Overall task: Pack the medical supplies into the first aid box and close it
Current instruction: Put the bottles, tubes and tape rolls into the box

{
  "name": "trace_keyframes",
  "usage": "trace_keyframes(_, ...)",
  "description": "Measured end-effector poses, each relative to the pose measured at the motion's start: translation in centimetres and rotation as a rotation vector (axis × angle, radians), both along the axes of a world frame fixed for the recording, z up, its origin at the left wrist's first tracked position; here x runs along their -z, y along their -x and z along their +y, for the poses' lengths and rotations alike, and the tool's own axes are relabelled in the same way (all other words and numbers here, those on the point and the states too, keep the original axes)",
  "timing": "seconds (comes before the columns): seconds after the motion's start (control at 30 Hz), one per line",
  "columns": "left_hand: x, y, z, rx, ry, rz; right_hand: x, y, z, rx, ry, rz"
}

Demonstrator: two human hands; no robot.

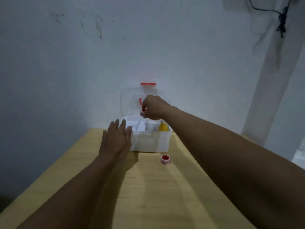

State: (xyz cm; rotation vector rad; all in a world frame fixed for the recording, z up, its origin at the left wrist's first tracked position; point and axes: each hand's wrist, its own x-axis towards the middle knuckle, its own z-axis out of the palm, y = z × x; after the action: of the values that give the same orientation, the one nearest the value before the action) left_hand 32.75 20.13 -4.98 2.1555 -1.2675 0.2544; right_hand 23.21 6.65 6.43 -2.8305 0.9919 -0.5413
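A white first aid box (151, 142) stands open at the far end of the wooden table, its clear lid (130, 103) upright against the wall with a red latch (148, 83) on top. White packets and a yellow item (163, 127) lie inside. My right hand (153, 107) hovers over the box, pinching a small red-and-white tape roll (142, 112). My left hand (116, 139) rests flat with fingers apart against the box's left front corner. A second red-and-white tape roll (165, 159) sits on the table in front of the box.
The yellow wooden table (148, 187) runs away from me to a pale wall. A pale column (270, 83) stands at the right, with dark cords (281, 20) hanging near the top corner.
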Motion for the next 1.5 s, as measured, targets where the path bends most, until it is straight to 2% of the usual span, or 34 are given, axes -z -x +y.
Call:
trace_keyframes(0.27, 0.5, 0.0, -0.2, -0.012, 0.043, 0.048, 2.3, -5.0, -0.8, -0.059, -0.031, 0.018)
trace_keyframes(0.47, 0.5, -0.3, -0.4, -0.027, 0.001, 0.026, 3.1, -5.0, -0.6, -0.086, -0.061, 0.023)
trace_keyframes(0.77, -0.2, 0.0, 0.0, -0.031, -0.040, 0.038, 2.0, 1.8, 1.4, -0.124, 0.042, -0.002)
trace_keyframes(0.97, -0.4, 0.2, 0.2, -0.039, -0.086, 0.065, 2.9, 8.0, 3.2, -0.115, 0.023, -0.001)
trace_keyframes(1.17, -0.5, 0.2, 0.2, -0.038, -0.117, 0.078, 5.0, 11.7, 5.0, -0.132, 0.196, 0.085)
trace_keyframes(1.3, -0.6, 0.4, 0.2, -0.040, -0.116, 0.069, 6.4, 12.6, 5.6, -0.138, 0.233, 0.124)
trace_keyframes(1.4, -0.6, 0.5, 0.2, -0.041, -0.103, 0.065, 7.9, 12.6, 5.8, -0.086, 0.154, 0.311)
trace_keyframes(1.5, -0.6, 0.5, 0.3, -0.043, -0.093, 0.061, 9.0, 12.3, 5.9, -0.068, 0.028, 0.321)
